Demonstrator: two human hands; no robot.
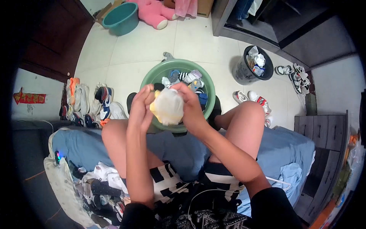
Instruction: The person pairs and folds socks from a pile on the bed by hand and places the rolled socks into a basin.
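Between my hands, above the near part of a green basin, is a white and yellow cloth item (167,107), possibly a sock, blurred by motion. My left hand (142,107) grips its left edge, with a small dark piece near the fingertips. On the right side my right hand (189,105) holds the same item, fingers bent round its edge. Below them the green basin (150,72) stands on the floor between my legs and holds several socks (185,77), striped, white, grey and blue.
A black bin (241,70) with rubbish stands right of the basin. Shoes (80,97) line the left wall; more shoes (261,101) lie at right. A teal tub (121,19) and pink plush toy (154,13) are at the back. Clothes (103,187) pile on the bed at left.
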